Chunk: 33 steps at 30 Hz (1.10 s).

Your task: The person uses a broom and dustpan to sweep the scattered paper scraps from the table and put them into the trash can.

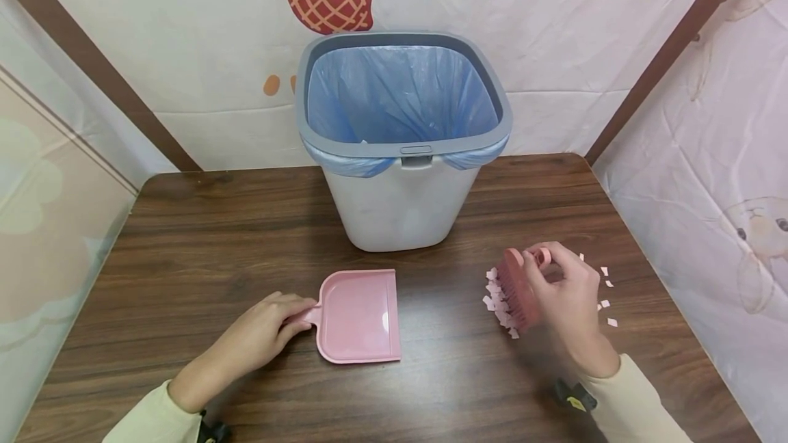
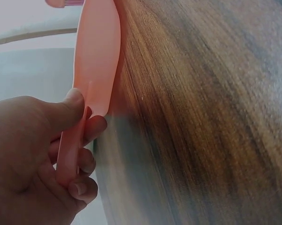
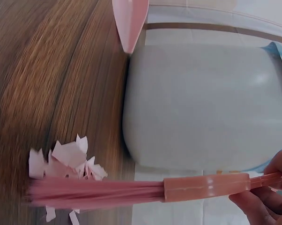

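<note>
1. Head view: our left hand (image 1: 271, 323) grips the handle of the pink dustpan (image 1: 357, 316), which lies on the wood-grain table (image 1: 185, 258), its straight lip facing right.
2. Our right hand (image 1: 565, 292) pinches the darker pink hand brush (image 1: 518, 289) by its handle end. Its bristles point left and meet a cluster of torn paper scraps (image 1: 500, 307), well apart from the dustpan lip.
3. On the other side of the hand we see a few stray scraps (image 1: 612, 323), scattered toward the table's right edge; the hand and brush stand between them and the cluster.
4. The pale waste bin (image 1: 400, 210), lined with a blue bag (image 1: 394, 94), stands farther back, its base behind the gap between dustpan and brush. Behind it hangs a white cloth (image 1: 209, 53) with red prints.
5. Left wrist view: we see the thumb on top of the dustpan handle and the fingers curled around it. Something pink shows at the top edge, too cropped to tell.
6. Right wrist view: our fingers hold the brush handle, and blurred bristles overlap the scraps, which show on both sides. The bin's wall fills the middle, and the dustpan's tip shows at the top.
</note>
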Available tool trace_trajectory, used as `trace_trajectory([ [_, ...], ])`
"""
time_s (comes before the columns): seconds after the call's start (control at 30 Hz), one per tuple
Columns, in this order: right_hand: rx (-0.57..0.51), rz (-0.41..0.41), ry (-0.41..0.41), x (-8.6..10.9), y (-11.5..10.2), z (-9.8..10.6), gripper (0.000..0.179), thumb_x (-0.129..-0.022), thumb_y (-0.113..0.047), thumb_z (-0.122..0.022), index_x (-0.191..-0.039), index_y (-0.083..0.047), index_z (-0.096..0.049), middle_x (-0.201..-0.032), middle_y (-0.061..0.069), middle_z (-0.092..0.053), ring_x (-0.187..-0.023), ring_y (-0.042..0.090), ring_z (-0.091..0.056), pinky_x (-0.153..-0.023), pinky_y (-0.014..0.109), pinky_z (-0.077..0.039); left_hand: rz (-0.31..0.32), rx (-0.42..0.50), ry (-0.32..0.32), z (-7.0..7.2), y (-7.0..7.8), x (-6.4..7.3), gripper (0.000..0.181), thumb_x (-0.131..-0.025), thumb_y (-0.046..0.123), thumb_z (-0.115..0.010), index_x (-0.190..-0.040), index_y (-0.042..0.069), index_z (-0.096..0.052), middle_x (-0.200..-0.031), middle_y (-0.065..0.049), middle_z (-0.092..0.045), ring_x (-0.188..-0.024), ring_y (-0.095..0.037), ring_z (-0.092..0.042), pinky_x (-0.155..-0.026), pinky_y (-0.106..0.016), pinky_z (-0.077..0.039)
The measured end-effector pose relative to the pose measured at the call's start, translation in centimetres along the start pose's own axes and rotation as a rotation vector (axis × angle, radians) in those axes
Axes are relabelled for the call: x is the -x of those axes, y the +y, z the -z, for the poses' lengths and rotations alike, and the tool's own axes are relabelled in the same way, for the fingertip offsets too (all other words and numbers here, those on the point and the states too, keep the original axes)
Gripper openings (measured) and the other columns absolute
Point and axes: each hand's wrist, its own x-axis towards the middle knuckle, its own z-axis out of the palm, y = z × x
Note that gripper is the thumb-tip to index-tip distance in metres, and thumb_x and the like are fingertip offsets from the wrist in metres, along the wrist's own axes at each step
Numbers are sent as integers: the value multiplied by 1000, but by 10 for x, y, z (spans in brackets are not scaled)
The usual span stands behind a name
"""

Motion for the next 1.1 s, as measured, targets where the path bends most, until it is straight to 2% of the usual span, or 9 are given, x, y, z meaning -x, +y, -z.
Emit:
trace_trajectory([
  [0.33,-62,-65,-15,1,-9,-10,9,-86,3,-75,-87,-6,-74,-80,4,-72,-74,-8,-62,-59,8,-50,4,-6,-4,-1,-1,2,33,-87,14,-80,-119,6,-74,-110,-2,-73,-102,-23,-67,-89,-45,-55],
  [0.57,-75,-117,-35,-8,-13,-5,2,-90,-1,-74,-91,-2,-73,-79,5,-70,-68,-4,-61,-58,8,-50,-11,-4,10,0,-1,1,34,-85,10,-81,-118,5,-74,-107,-2,-74,-99,-21,-66,-87,-43,-56],
  [0.67,-79,-52,-56,-17,-13,-2,4,-90,1,-75,-92,-3,-74,-80,4,-71,-69,-4,-60,-60,8,-49,-7,-6,9,0,-2,1,34,-86,10,-81,-118,5,-74,-108,-2,-74,-99,-21,-67,-87,-44,-55],
  [0.73,-106,19,-89,-24,-11,-1,10,-87,5,-76,-93,-3,-74,-83,6,-72,-72,-4,-60,-62,8,-49,-3,-7,4,0,-2,1,33,-86,10,-81,-119,6,-74,-109,-2,-73,-100,-21,-67,-88,-44,-55],
  [0.83,-162,127,-178,-32,-6,-1,18,-84,9,-77,-95,-5,-76,-87,8,-74,-77,-2,-61,-67,8,-50,3,-4,-7,1,-2,0,33,-87,11,-80,-119,7,-74,-109,-2,-73,-100,-22,-66,-88,-44,-55],
  [0.93,-219,225,-286,-36,2,-5,27,-80,15,-77,-98,-6,-76,-91,8,-75,-83,5,-66,-76,10,-50,5,1,-13,1,-2,0,33,-87,12,-80,-119,7,-74,-110,-1,-73,-100,-21,-66,-89,-44,-55],
  [1.1,-301,340,-411,-37,15,-14,35,-76,21,-76,-100,-5,-76,-95,7,-76,-93,14,-70,-88,14,-51,7,4,-18,0,-2,0,33,-87,13,-80,-119,7,-74,-110,-2,-73,-101,-22,-67,-89,-44,-55],
])
